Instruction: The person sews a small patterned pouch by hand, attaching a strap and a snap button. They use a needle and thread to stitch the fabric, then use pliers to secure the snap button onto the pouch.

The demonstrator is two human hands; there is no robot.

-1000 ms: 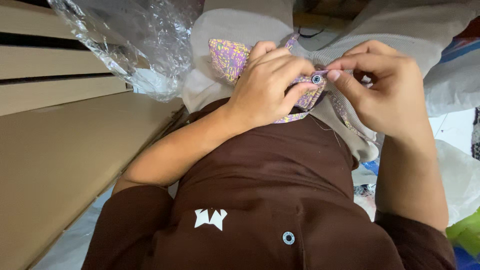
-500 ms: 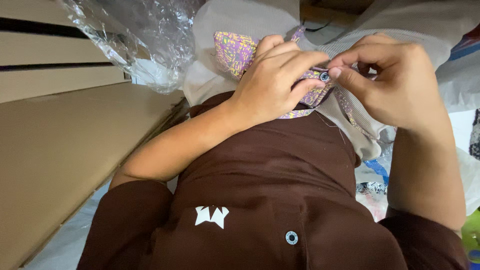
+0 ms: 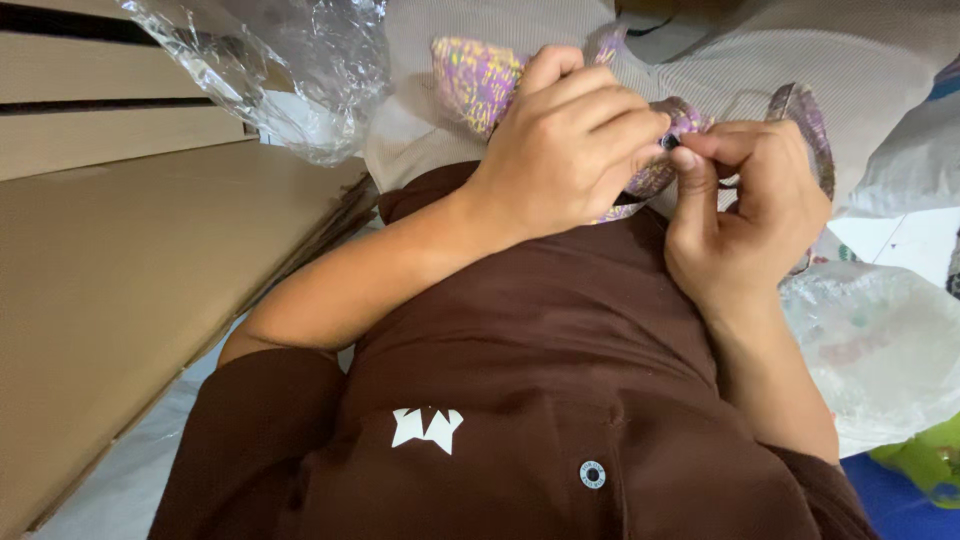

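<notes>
A stack of flat brown cardboard (image 3: 120, 300) fills the left side, with crumpled clear plastic wrap (image 3: 270, 70) bunched above it against a pale ribbed cloth (image 3: 800, 50). At centre, the person in a brown shirt (image 3: 520, 400) bends over a small patterned fabric piece (image 3: 480, 80), purple with yellow and pink flecks, held up in front of the chest. The left hand (image 3: 560, 150) curls closed around the fabric, its grip clenched on the cloth with the fingertips pressing at a small dark round fastener (image 3: 668, 142). Just beside it, the right hand (image 3: 745, 215) pinches the same fastener between thumb and forefinger, the other fingers folded loosely. The work appears to be at the fitting stage: the fastener looks to be worked into or against the fabric edge. The next move likely calls for steady, fine pressure from both thumbs while the cloth is kept taut. To the right lie a white plastic bag (image 3: 880, 340) and something green (image 3: 925, 460) at the corner.
</notes>
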